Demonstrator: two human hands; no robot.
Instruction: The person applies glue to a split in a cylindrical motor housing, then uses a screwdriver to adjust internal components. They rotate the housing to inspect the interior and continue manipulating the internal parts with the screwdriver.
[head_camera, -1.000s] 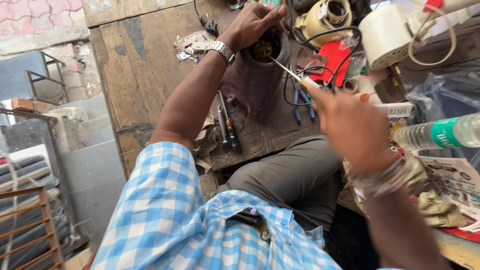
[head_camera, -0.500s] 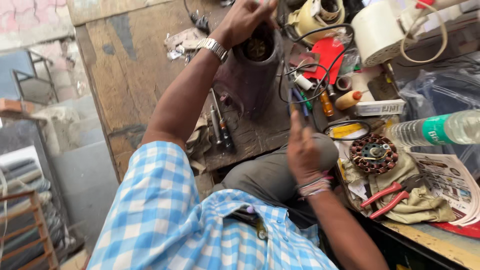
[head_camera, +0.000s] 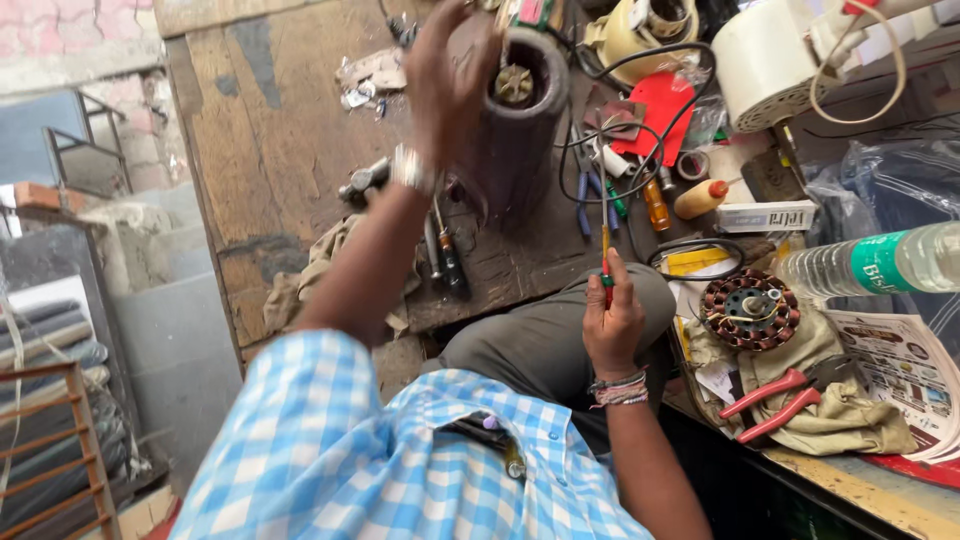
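My left hand (head_camera: 448, 75) grips the side of a dark cylindrical motor housing (head_camera: 515, 120) that stands on the wooden workbench (head_camera: 280, 170); a brass-coloured rotor shows in its open top. My right hand (head_camera: 612, 325) is lower, above my grey-trousered knee (head_camera: 545, 340), shut on a thin screwdriver (head_camera: 605, 235) with a yellow and red handle, its shaft pointing up towards the housing. A watch sits on my left wrist, thread bands on my right.
Screwdrivers (head_camera: 445, 255), blue-handled pliers (head_camera: 583, 195) and black wires lie on the bench. A copper-wound stator (head_camera: 750, 310), red-handled pliers (head_camera: 775, 400) on a rag, a plastic bottle (head_camera: 880, 262) and a white fan housing (head_camera: 770, 60) crowd the right.
My right hand has drawn back and down from the bench to above my knee, holding the screwdriver upright. My left hand stays on the motor housing; the view has shifted.
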